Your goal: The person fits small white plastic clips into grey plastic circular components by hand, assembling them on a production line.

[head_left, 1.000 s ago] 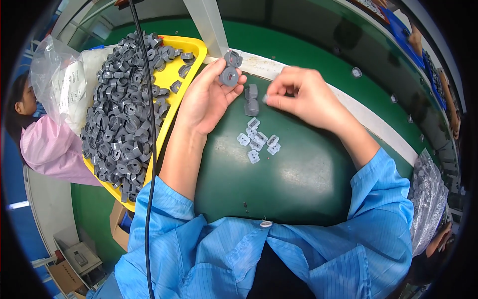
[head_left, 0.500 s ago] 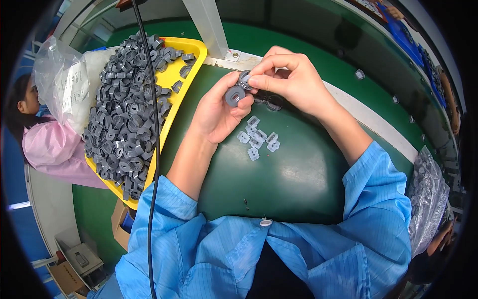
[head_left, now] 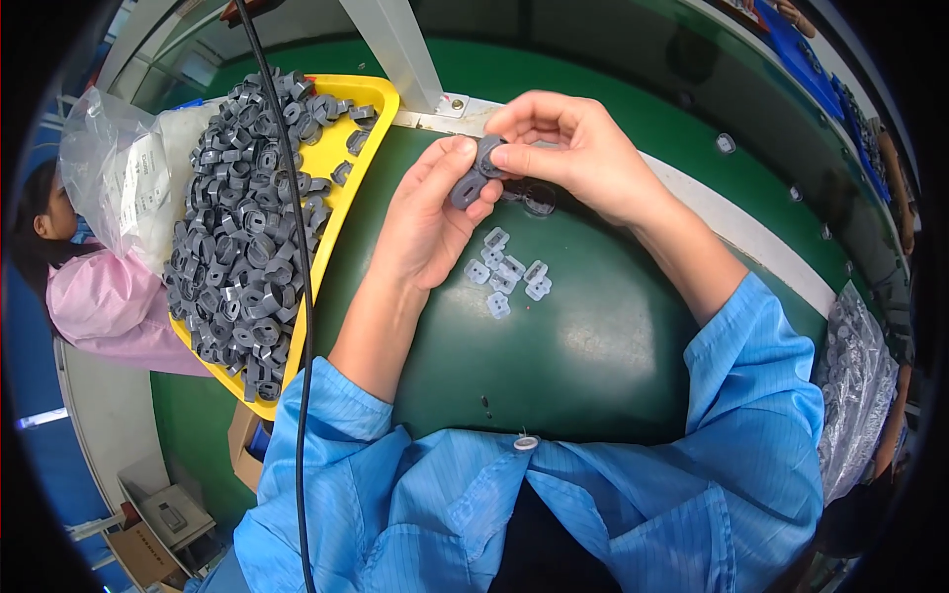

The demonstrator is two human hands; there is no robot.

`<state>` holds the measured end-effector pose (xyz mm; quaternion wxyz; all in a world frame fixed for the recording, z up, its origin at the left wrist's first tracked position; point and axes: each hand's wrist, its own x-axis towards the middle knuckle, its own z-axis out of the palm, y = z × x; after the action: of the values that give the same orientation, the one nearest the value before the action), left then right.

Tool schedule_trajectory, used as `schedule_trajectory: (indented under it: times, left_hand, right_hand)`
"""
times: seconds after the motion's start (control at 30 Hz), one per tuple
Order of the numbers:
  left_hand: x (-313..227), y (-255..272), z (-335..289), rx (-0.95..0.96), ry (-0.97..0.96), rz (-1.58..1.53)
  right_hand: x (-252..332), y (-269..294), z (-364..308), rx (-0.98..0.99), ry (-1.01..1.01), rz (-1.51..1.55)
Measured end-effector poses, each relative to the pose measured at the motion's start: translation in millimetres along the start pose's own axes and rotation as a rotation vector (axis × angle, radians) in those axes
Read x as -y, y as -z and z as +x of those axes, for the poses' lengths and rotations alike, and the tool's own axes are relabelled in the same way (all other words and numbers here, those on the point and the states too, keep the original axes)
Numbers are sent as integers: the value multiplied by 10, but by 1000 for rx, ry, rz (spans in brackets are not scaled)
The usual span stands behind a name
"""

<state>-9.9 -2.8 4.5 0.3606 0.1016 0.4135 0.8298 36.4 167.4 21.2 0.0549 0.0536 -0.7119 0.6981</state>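
Two small grey round plastic parts are held between my hands over the green work surface (head_left: 583,316). My left hand (head_left: 420,212) is closed round the lower grey plastic part (head_left: 467,190), which has a slot in its face. At the upper grey plastic part (head_left: 490,156), my right hand (head_left: 583,158) pinches with thumb and fingers, and the left thumb lies close beside it. Several small translucent plastic pieces (head_left: 506,269) lie in a loose cluster below the hands. Dark round pieces (head_left: 537,201), partly hidden, sit just behind the left fingertips.
On the left a yellow tray (head_left: 348,217) holds a heap of grey plastic parts (head_left: 242,227). A black cable (head_left: 304,296) hangs across its front. Beyond it are a clear plastic bag (head_left: 124,188) and a person in pink (head_left: 109,306). Another plastic bag (head_left: 852,395) stands at right.
The upper grey part has turned in my fingers and now shows its flat face; the lower one has tilted. The view has shifted slightly; both hands stay close together.
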Motion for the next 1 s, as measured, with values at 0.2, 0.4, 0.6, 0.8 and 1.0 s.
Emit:
schedule_trajectory:
  times: [0.2,0.4,0.6,0.8,1.0]
  left_hand:
    - [17,23,-6,57,-22,-94]
    - [32,68,-17,72,-37,-144]
    - [54,53,1,70,-9,-102]
    - [58,39,-5,64,2,-104]
    - [84,140,23,119,9,-157]
  right_hand:
    - [35,-124,-66,-243,324,-459]
    - [68,-152,-47,-227,283,-428]
    - [46,-54,-31,-172,348,-456]
    - [26,-35,-23,-184,300,-370]
    - [38,-56,-58,-30,460,-430]
